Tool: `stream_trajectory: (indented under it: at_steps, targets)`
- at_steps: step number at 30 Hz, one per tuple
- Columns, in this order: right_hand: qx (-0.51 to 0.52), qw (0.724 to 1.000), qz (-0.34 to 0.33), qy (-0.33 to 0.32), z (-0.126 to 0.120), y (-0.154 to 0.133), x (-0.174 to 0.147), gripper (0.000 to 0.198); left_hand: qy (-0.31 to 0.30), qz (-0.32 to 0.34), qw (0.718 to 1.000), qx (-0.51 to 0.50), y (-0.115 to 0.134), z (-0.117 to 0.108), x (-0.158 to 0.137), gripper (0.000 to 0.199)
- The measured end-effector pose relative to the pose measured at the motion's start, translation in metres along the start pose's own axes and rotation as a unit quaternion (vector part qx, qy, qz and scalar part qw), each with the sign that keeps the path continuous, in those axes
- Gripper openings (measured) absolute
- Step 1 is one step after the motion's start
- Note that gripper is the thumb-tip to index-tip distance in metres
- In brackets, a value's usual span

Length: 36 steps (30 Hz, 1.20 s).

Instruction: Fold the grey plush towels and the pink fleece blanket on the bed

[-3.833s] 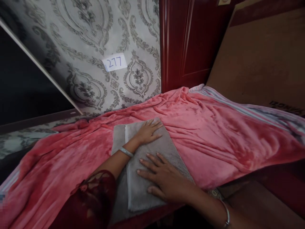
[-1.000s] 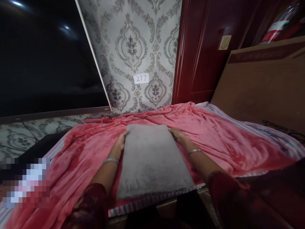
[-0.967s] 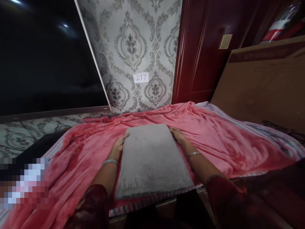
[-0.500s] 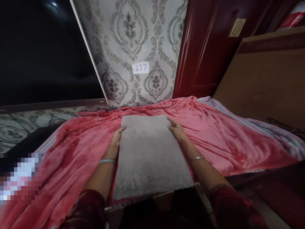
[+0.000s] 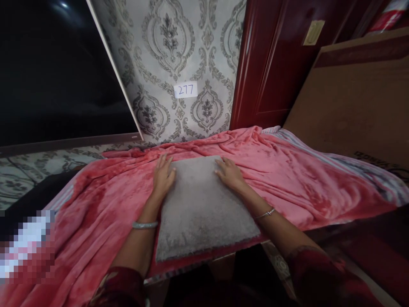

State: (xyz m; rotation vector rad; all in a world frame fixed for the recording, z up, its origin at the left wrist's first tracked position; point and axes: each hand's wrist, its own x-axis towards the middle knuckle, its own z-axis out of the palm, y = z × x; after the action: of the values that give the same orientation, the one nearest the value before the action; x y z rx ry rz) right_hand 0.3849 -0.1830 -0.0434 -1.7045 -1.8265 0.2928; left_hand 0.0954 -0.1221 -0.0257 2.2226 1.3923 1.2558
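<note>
A grey plush cloth (image 5: pixel 204 209), roughly rectangular, lies flat on a pink blanket (image 5: pixel 271 170) in front of me. My left hand (image 5: pixel 163 177) rests at its far left corner, palm down, fingers stretched out and apart, with the thumb over the cloth's edge. At the far right corner, my right hand (image 5: pixel 229 172) lies palm down with its fingers spread, partly over the cloth and hiding that corner. Neither hand grips anything.
Behind the blanket stands a patterned wall with a paper label (image 5: pixel 185 89) reading 277. A dark screen (image 5: pixel 64 76) is at left. To the right are a dark red door panel (image 5: pixel 271 64) and a large cardboard box (image 5: pixel 358 102).
Both hands have let go of the cloth's side edges and now lie flat with fingers spread at its far corners. The cloth's near edge sits slightly farther from me, with blanket showing before it.
</note>
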Motion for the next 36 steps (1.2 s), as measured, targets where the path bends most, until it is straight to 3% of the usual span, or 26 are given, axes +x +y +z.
stream_trajectory:
  at_steps: [2, 4, 6, 8, 15, 22, 29, 36]
  targets:
    - [-0.09, 0.989, -0.097, -0.062, -0.001, -0.023, -0.015, 0.063, -0.081, 0.084, 0.987, 0.112, 0.017, 0.01, -0.003, 0.058]
    - [-0.128, 0.966, -0.165, -0.152, 0.004, -0.041, -0.032, 0.066, -0.168, 0.102, 0.961, 0.193, 0.029, 0.025, -0.008, 0.057]
    - [-0.14, 0.95, -0.182, -0.212, 0.012, -0.051, -0.047, 0.071, -0.25, 0.09, 0.935, 0.233, 0.034, 0.038, -0.015, 0.055]
    - [-0.144, 0.947, -0.178, -0.227, 0.018, -0.054, -0.056, 0.074, -0.296, 0.078, 0.921, 0.24, 0.033, 0.046, -0.02, 0.055]
    - [-0.102, 0.937, -0.191, -0.272, 0.007, -0.054, -0.07, 0.079, -0.328, 0.076, 0.908, 0.248, 0.031, 0.04, -0.018, 0.059]
    - [-0.024, 0.942, -0.216, -0.255, 0.005, -0.048, -0.096, 0.073, -0.397, 0.205, 0.88, 0.159, 0.036, 0.07, 0.023, 0.057]
    - [-0.002, 0.939, -0.225, -0.259, 0.007, -0.046, -0.097, 0.071, -0.415, 0.171, 0.878, 0.169, 0.023, 0.11, 0.073, 0.065]
    - [0.02, 0.933, -0.238, -0.271, 0.007, -0.044, -0.095, 0.069, -0.393, 0.174, 0.892, 0.141, 0.011, 0.118, 0.076, 0.065]
